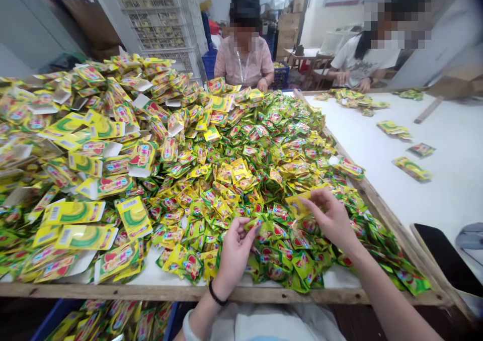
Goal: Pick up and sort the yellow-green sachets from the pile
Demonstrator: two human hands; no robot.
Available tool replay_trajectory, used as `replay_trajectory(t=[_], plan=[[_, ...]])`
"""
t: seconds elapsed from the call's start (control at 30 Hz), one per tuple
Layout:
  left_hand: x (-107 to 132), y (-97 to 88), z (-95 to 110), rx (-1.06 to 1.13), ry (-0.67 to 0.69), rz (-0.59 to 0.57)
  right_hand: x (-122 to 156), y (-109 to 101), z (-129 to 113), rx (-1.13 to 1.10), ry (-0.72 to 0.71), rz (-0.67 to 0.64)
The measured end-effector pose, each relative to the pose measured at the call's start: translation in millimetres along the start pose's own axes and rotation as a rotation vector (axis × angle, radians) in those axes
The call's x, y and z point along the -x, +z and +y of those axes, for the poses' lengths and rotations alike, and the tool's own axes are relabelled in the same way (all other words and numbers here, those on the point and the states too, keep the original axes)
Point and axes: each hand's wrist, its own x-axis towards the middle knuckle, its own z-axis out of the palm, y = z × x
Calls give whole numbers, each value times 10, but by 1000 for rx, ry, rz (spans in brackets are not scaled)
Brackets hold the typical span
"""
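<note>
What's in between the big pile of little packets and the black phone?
The head view shows a wooden strip running between the packets and the phone.

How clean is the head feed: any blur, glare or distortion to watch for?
Head view: small pouches around the left hand and right hand read fairly clear; cartons toward the left edge look smeared and stretched; the white tabletop at right looks brightly lit; square blocks hide part of the co-worker opposite; the top right corner goes dark.
</note>
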Motion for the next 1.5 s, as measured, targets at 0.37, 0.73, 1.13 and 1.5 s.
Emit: replay_trajectory(t=[0.37,0.73,1.13,1.5], plan=[[29,300,18,21,43,82,575,800,-362,-308,194,226],[190,492,-118,97,78,69,539,918,-412,-779,457,377],[188,441,-102,-45,208,43,615,939,-350,-774,524,259],[-35,-1075,364,-932,607,101,440,339,94,220,54,-49]])
